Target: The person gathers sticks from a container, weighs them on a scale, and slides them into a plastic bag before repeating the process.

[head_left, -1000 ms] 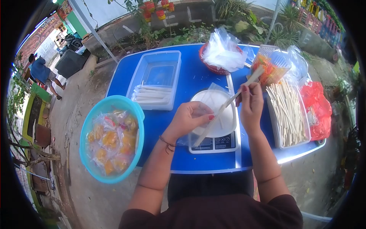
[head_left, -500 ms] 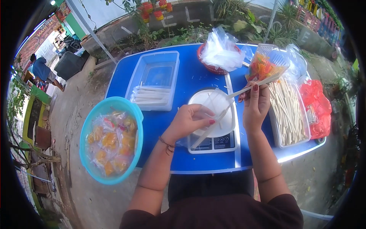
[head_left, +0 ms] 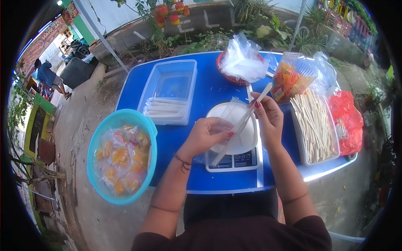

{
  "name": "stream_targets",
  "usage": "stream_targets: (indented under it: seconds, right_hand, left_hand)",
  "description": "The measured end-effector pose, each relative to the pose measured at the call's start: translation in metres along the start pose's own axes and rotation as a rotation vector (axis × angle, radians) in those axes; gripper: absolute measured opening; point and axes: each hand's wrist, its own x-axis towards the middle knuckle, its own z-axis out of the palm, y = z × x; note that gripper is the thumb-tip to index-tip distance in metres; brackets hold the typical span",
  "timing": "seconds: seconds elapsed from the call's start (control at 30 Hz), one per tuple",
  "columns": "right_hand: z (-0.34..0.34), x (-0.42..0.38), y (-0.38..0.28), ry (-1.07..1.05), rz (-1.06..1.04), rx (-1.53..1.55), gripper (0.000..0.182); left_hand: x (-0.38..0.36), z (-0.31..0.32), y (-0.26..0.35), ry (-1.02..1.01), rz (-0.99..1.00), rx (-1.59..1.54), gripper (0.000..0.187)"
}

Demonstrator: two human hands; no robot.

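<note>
My left hand (head_left: 204,137) pinches a narrow clear plastic sleeve (head_left: 225,153) between thumb and fingers, over a white kitchen scale (head_left: 251,164) with a round plate. In my right hand (head_left: 270,118) are flat pale wooden sticks (head_left: 264,93), held slanting, their lower part overlapping the sleeve. To the right, a clear tray of loose wooden sticks (head_left: 314,127) stands close to my right forearm. On the left side, a clear plastic box (head_left: 191,79) holds several white wrapped bundles (head_left: 167,108) in its near end.
A turquoise basin (head_left: 93,175) with bagged orange food sits at the table's left edge. At the back are a red basket (head_left: 238,79) of plastic bags and a clear container (head_left: 312,69) with orange packets. A red plastic bag (head_left: 351,125) lies far right. A person (head_left: 49,77) stands in the distance.
My right hand has come left and a little down, away from the container of orange packets, bringing the sticks closer to the sleeve. My left hand has stayed nearly in place.
</note>
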Motion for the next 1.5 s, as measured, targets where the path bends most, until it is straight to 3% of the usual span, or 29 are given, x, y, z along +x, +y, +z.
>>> stream_targets:
  seconds: [0.1,0.23,0.5,0.67,0.73,0.8,0.9,0.93,1.07,1.2,1.5]
  right_hand:
    - [0.003,0.002,0.0,0.085,-0.055,-0.036,0.037]
    - [0.005,0.0,0.004,0.044,-0.12,-0.078,0.044]
    - [0.003,-0.001,0.015,0.016,-0.145,-0.185,0.028]
    - [-0.007,0.004,0.016,-0.096,-0.378,-0.575,0.023]
    - [-0.003,0.002,0.01,-0.055,-0.328,-0.537,0.022]
    - [0.005,-0.002,0.005,0.048,-0.148,-0.366,0.021]
    - [0.004,-0.001,0.002,0.011,-0.135,-0.838,0.024]
    - [0.002,-0.002,0.006,-0.041,-0.252,-1.054,0.024]
    - [0.011,-0.012,0.013,-0.158,-0.325,-1.267,0.012]
    - [0.008,-0.013,0.023,-0.337,-0.347,-1.159,0.013]
    - [0.01,-0.013,0.016,-0.4,-0.255,-1.15,0.013]
  left_hand:
    - [0.001,0.0,0.0,-0.012,-0.011,-0.003,0.026]
    - [0.0,0.001,0.001,-0.017,-0.016,-0.014,0.025]
    - [0.002,-0.001,-0.004,-0.006,0.009,0.042,0.025]
    - [0.002,-0.001,-0.005,0.033,0.057,-0.016,0.025]
    - [0.002,0.0,-0.004,0.071,0.068,-0.016,0.024]
    - [0.003,-0.001,-0.005,0.155,0.066,-0.026,0.022]
    - [0.008,-0.005,-0.012,0.321,0.072,-0.078,0.018]
    - [0.008,-0.006,-0.012,0.357,0.093,-0.111,0.016]
    - [0.008,-0.008,-0.01,0.413,0.109,-0.164,0.014]
    - [0.008,-0.008,-0.008,0.435,0.112,-0.177,0.014]
    - [0.008,-0.009,-0.009,0.452,0.13,-0.206,0.013]
